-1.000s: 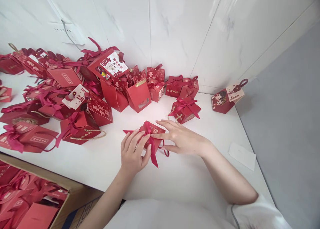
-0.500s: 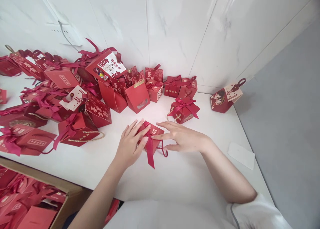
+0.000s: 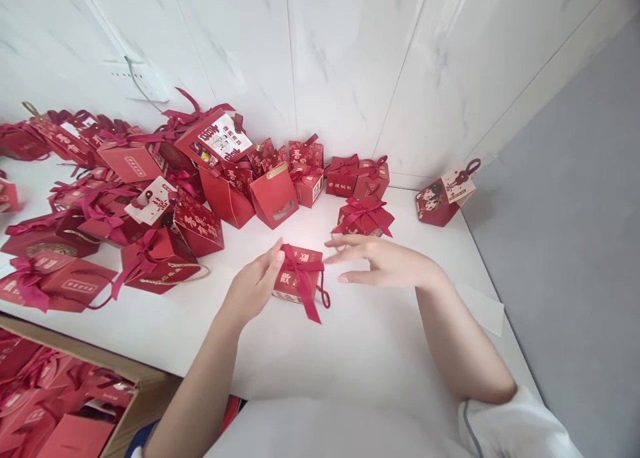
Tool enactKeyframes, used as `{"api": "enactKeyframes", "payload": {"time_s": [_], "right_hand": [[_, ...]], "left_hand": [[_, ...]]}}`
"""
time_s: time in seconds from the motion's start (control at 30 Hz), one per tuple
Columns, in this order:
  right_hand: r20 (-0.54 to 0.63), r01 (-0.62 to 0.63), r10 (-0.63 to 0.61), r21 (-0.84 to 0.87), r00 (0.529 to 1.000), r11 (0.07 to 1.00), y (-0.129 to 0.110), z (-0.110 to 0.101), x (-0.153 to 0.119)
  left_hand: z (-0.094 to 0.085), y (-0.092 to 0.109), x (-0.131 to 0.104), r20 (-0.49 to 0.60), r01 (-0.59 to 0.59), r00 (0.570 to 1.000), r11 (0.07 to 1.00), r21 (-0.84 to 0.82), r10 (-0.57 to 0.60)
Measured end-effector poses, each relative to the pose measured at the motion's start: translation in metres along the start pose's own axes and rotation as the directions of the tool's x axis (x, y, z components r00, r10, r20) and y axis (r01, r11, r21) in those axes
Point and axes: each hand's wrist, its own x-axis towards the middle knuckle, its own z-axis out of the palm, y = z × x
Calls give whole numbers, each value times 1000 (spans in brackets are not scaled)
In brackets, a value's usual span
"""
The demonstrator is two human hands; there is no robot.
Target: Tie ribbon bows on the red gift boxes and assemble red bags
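A small red gift box (image 3: 287, 283) with a crimson ribbon bow on top and a twisted cord handle at its right side sits on the white table in front of me. My left hand (image 3: 254, 281) grips its left side, thumb near the top corner and fingers mostly hidden behind. To the right of the box, my right hand (image 3: 383, 261) is off it, fingers stretched out and apart, holding nothing. Just beyond that hand stands another red box with a bow (image 3: 364, 218).
Many red gift boxes (image 3: 157, 255) crowd the table's left and back. One with a cartoon print (image 3: 440, 198) stands at the back right corner. A cardboard carton (image 3: 145, 385) of red boxes is at lower left. Some white paper (image 3: 483, 308) lies at right.
My right hand has let go of the bow and moved right. My left hand has shifted from the top of the box to its left side, and the box has turned slightly.
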Motion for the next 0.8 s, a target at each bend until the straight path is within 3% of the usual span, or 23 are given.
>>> {"api": "enactKeyframes", "payload": {"time_s": [0.1, 0.2, 0.27, 0.33, 0.47, 0.57, 0.63, 0.8], "right_hand": [[-58, -129, 130, 20, 990, 991, 5, -5, -7], [3, -248, 248, 20, 969, 969, 13, 3, -5], [40, -251, 250, 18, 967, 968, 15, 14, 1], [60, -197, 195, 21, 979, 980, 14, 25, 10], [-2, -68, 68, 21, 998, 997, 3, 38, 22], [-117, 49, -48, 7, 992, 999, -3, 38, 24], [-172, 100, -90, 52, 981, 994, -6, 37, 24], [-359, 69, 44, 295, 932, 953, -6, 54, 36]], "left_hand": [[-5, -22, -2, 37, 34, 999, 990, -135, -29], [-3, -42, -3, 179, -119, 968, 946, -300, 179], [3, -48, -4, 258, -173, 925, 912, -372, 280], [11, -48, -5, 258, -175, 922, 904, -391, 290], [28, -44, -4, 26, -296, 947, 902, -315, 320], [36, -46, -3, -187, -408, 908, 893, -191, 375], [40, -47, -4, -262, -413, 892, 900, -139, 369], [43, -43, -9, -346, -383, 884, 911, -153, 314]]}}
